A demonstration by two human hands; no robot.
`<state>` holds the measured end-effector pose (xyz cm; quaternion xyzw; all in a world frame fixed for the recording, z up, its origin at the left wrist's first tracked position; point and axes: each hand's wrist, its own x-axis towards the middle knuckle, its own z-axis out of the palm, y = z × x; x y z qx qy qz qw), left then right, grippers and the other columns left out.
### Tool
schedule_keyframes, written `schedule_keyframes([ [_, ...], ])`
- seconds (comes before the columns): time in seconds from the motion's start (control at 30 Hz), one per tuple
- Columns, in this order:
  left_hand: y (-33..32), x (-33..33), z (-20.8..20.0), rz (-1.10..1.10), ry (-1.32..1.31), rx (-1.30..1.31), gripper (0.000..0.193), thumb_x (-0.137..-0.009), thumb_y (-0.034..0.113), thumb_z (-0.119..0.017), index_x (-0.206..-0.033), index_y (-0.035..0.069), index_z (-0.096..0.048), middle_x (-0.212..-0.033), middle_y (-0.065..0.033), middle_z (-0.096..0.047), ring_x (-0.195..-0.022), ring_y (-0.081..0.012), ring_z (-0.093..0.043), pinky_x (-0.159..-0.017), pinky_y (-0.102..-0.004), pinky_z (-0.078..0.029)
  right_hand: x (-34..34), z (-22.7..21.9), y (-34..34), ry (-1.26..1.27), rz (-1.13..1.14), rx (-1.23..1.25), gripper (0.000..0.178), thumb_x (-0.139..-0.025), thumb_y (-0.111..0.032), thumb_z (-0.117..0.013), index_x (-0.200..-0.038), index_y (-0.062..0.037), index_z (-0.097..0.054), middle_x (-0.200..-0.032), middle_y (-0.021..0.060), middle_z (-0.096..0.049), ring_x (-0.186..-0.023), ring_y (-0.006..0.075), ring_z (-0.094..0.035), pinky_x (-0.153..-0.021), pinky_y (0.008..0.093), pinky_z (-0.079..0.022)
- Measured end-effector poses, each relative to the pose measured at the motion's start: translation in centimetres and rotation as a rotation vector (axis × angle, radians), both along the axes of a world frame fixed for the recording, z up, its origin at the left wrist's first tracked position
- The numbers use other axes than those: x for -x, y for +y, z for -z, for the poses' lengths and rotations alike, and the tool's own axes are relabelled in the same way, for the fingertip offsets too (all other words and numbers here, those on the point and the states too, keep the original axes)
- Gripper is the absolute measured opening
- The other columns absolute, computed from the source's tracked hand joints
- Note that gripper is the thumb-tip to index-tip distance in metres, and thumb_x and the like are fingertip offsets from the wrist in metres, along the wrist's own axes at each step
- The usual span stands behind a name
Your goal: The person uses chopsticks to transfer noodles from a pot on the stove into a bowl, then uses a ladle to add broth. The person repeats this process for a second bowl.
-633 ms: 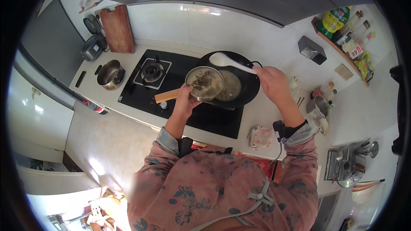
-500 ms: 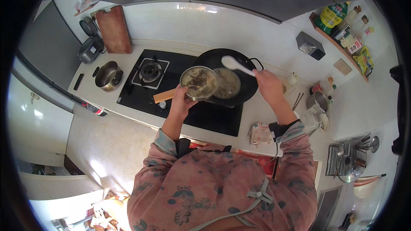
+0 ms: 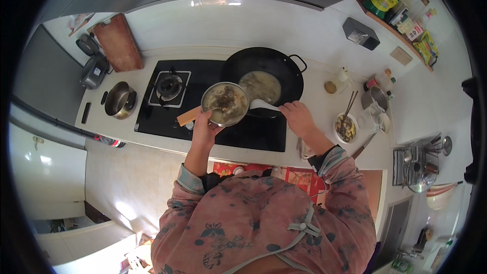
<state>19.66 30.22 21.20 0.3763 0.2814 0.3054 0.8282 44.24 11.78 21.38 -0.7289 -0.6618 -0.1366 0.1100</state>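
Note:
My left hand (image 3: 204, 128) grips a small metal saucepan (image 3: 224, 122) with a wooden handle (image 3: 188, 116) that sticks out to the left. Cloudy soup with dark bits fills the saucepan. My right hand (image 3: 298, 116) is closed round the handle of a white ladle (image 3: 259, 104), whose head lies at the saucepan's right rim, over the near edge of the wok. Behind both stands a black wok (image 3: 286, 78) with a loop handle and pale, cloudy soup (image 3: 260, 88) in its bottom. Whether the ladle holds liquid I cannot tell.
The wok sits on a black cooktop (image 3: 203, 71); its left burner (image 3: 169, 87) is bare. An open metal pot (image 3: 120, 100) stands further left. Right of my hand are a white bowl of food (image 3: 346, 129) with chopsticks (image 3: 351, 103) and several containers. A wooden shelf (image 3: 393, 33) carries bottles.
The ladle has come down and left from above the wok to the saucepan's rim, my right hand moving with it. The view has shifted, and the bowl with chopsticks now shows more fully.

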Motion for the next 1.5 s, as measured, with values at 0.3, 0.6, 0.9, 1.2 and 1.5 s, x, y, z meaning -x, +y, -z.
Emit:
schedule_keyframes([
  [0.3, 0.2, 0.0, 0.3, 0.078, -0.019, 0.031, 0.045, -0.086, 0.03, -0.046, -0.122, 0.003, -0.043, -0.117, -0.0132, -0.054, -0.105, -0.0249, -0.056, -0.086, -0.0401, -0.049, 2.5, 1.2, -0.9, 0.054, 0.162, -0.101, 0.02, -0.078, -0.011, -0.051, -0.096, -0.0065, -0.059, -0.093, 0.0052, -0.054, -0.084, 0.023, -0.053, -0.073, 0.0355, -0.045],
  [0.6, 0.2, -1.1, 1.1, 0.148, -0.117, 0.024, 0.051, -0.084, 0.025, -0.045, -0.131, 0.009, -0.031, -0.122, -0.0123, -0.049, -0.106, -0.0249, -0.056, -0.081, -0.0388, -0.052, 3.0, 2.1, 0.4, 0.08, 0.297, -0.175, 0.023, -0.076, -0.008, -0.051, -0.098, -0.0029, -0.058, -0.089, 0.0089, -0.053, -0.079, 0.026, -0.055, -0.066, 0.0354, -0.047],
  [0.9, -0.8, -2.1, 1.2, 0.231, -0.105, 0.073, 0.054, -0.084, 0.027, -0.047, -0.133, 0.012, -0.03, -0.128, -0.0098, -0.045, -0.112, -0.0252, -0.052, -0.085, -0.0402, -0.049, 3.8, 1.7, -0.5, 0.275, 0.406, -0.115, 0.04, -0.07, -0.004, -0.057, -0.109, -0.0065, -0.054, -0.097, 0.011, -0.055, -0.085, 0.03, -0.056, -0.074, 0.0389, -0.047],
  [1.2, -5.6, -4.3, 1.4, 0.362, -0.09, 0.081, 0.055, -0.081, 0.029, -0.053, -0.13, 0.013, -0.035, -0.127, -0.0074, -0.046, -0.113, -0.0245, -0.051, -0.084, -0.0416, -0.049, 4.0, 1.1, -9.0, 0.421, 0.58, -0.406, 0.032, -0.071, -0.005, -0.056, -0.103, -0.0088, -0.058, -0.096, 0.0112, -0.056, -0.085, 0.0304, -0.058, -0.073, 0.0389, -0.048],
  [1.5, -14.2, -9.1, 2.1, 0.572, -0.053, 0.153, 0.06, -0.079, 0.029, -0.056, -0.132, 0.015, -0.032, -0.132, -0.0078, -0.042, -0.119, -0.0271, -0.046, -0.085, -0.0449, -0.048, 0.1, 1.0, -26.8, 0.705, 1.035, -0.329, 0.027, -0.077, -0.014, -0.055, -0.103, -0.0075, -0.06, -0.105, 0.012, -0.059, -0.095, 0.0291, -0.057, -0.083, 0.0365, -0.047],
])
